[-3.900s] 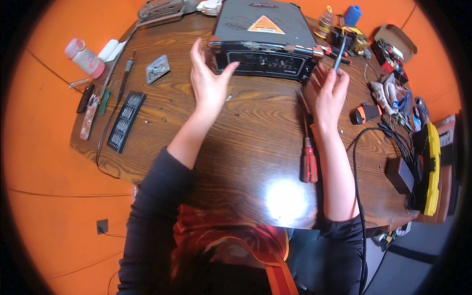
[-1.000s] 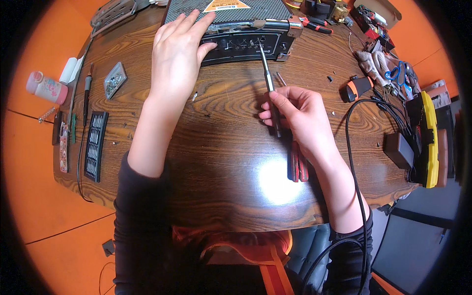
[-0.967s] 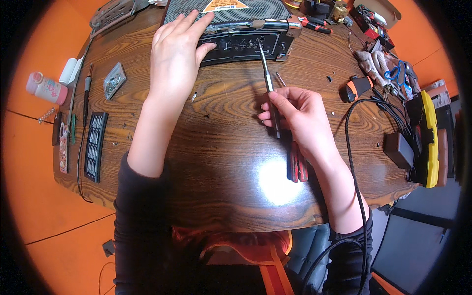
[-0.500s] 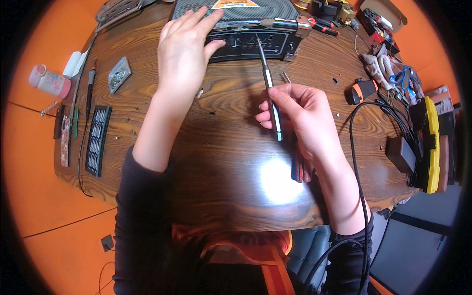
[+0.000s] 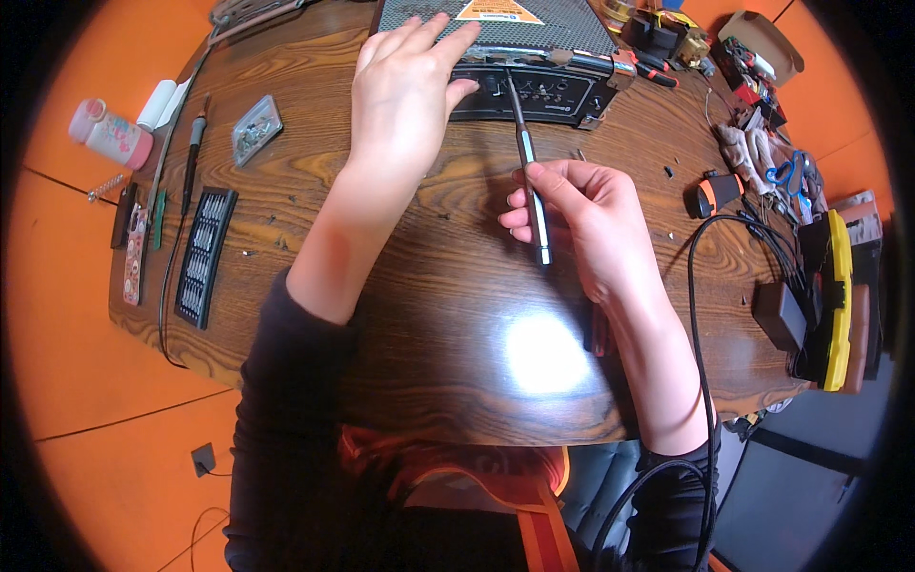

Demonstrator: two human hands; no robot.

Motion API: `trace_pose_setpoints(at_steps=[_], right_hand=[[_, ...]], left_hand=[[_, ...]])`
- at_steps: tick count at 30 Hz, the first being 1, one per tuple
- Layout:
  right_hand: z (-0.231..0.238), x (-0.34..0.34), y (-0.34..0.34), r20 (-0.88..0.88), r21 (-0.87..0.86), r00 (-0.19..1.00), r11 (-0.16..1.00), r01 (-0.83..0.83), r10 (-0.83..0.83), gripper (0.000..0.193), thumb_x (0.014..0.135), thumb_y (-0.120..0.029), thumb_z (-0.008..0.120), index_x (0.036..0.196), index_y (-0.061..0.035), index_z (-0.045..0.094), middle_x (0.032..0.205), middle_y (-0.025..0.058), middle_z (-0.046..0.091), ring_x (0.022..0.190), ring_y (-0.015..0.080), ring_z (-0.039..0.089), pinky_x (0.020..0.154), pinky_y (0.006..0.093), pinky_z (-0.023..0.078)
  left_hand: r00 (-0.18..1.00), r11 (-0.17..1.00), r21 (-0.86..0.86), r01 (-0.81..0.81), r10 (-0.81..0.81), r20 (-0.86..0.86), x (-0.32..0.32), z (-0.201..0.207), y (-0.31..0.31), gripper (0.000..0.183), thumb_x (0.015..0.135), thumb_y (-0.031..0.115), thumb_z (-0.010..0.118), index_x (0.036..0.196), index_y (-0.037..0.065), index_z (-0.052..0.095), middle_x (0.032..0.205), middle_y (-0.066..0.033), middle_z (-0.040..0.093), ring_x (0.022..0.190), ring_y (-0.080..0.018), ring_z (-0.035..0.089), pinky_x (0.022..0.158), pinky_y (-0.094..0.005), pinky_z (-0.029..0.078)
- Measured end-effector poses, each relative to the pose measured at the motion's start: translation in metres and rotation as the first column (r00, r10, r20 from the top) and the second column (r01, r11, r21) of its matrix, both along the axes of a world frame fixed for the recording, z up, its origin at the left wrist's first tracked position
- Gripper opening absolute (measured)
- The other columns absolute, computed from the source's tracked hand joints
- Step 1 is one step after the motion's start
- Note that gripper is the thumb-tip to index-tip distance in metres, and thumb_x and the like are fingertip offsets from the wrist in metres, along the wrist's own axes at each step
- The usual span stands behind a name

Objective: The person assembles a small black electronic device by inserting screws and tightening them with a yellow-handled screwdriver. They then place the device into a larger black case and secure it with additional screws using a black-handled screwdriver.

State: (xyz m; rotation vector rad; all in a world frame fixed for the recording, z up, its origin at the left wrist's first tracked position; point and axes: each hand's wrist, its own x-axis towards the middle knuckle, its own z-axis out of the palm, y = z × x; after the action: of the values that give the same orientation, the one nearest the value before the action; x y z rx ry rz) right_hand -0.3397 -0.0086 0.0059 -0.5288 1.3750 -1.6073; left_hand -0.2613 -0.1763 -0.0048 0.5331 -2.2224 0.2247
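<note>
Amplifier [image 5: 534, 40]: upper centre.
Left hand [image 5: 400, 107]: fingers spread on its front edge.
Right hand [image 5: 596, 212]: fingers closed around the screwdriver [image 5: 525, 148].
Screwdriver: near control panel [image 5: 572, 95]; straight, steady hold seems best.

A slim metallic screwdriver [image 5: 523, 145] slants forward from the right hand [image 5: 599, 217]; beyond that grip stands a black, mesh-topped box [image 5: 558, 38].

Left hand [image 5: 402, 103] lies spread, right hand [image 5: 583, 210] seemingly pinches

A pink bottle [image 5: 114, 135] sits at ten o'clock. A yellow-and-black case [image 5: 839, 300] stands at three, beside a dark box [image 5: 780, 316]
</note>
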Motion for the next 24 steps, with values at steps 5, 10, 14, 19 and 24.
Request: trace_pose_setpoints(at_steps=[5,10,14,19,24], right_hand=[[-0.005,0.004,-0.004,0.029,-0.082,0.999,0.997,-0.015,0.017,0.019,0.087,-0.01,0.053,0.094,0.0073,0.055,0.071,0.0067,0.059,0.058,0.0098,0.057,0.045,0.0187,0.044],[-0.007,0.011,-0.008,0.02,-0.062,0.988,0.986,0.152,-0.151,0.019,0.088,-0.015,0.054,0.098,0.0007,0.052,0.072,0.0031,0.058,0.058,0.006,0.053,0.041,0.0149,0.035],[-0.007,0.011,-0.009,0.184,-0.065,0.978,0.991,0.117,-0.103,0.021,0.088,-0.019,0.054,0.095,-0.0001,0.052,0.075,0.0065,0.061,0.058,0.0088,0.058,0.037,0.0145,0.034],[-0.006,0.004,-0.007,0.323,-0.152,0.947,0.987,0.058,-0.006,0.024,0.09,-0.025,0.051,0.094,-0.0014,0.052,0.074,0.0063,0.06,0.056,0.0085,0.058,0.035,0.014,0.032],[-0.008,0.004,-0.012,0.317,-0.087,0.944,0.988,0.124,-0.091,0.02,0.087,-0.018,0.055,0.095,0.0005,0.051,0.074,0.007,0.059,0.051,0.0081,0.051,0.036,0.014,0.032]], left_hand=[[1.0,1.0,0.007,-0.006,0.006,-0.002,-0.001,-0.001,0.0,0.05,0.068,0.023,0.069,0.116,0.019,0.055,0.117,-0.0086,0.055,0.11,-0.0263,0.049,0.094,-0.037,0.035],[0.999,1.0,0.018,0.021,-0.021,-0.034,-0.002,0.0,0.001,0.05,0.061,0.016,0.073,0.109,0.014,0.059,0.114,-0.01,0.057,0.108,-0.0273,0.05,0.092,-0.0358,0.036],[0.999,0.998,0.049,0.027,-0.026,-0.026,-0.001,0.0,0.001,0.05,0.064,0.016,0.071,0.111,0.015,0.058,0.116,-0.0102,0.055,0.109,-0.028,0.049,0.093,-0.0368,0.035],[1.0,0.998,0.067,0.008,-0.008,0.0,-0.001,0.0,0.002,0.051,0.067,0.02,0.069,0.116,0.017,0.055,0.118,-0.0094,0.054,0.112,-0.0272,0.048,0.095,-0.0377,0.034],[1.0,0.997,0.072,0.006,-0.007,0.011,0.0,0.001,0.003,0.051,0.067,0.02,0.07,0.116,0.017,0.055,0.118,-0.0097,0.054,0.112,-0.0274,0.048,0.095,-0.0377,0.034]])
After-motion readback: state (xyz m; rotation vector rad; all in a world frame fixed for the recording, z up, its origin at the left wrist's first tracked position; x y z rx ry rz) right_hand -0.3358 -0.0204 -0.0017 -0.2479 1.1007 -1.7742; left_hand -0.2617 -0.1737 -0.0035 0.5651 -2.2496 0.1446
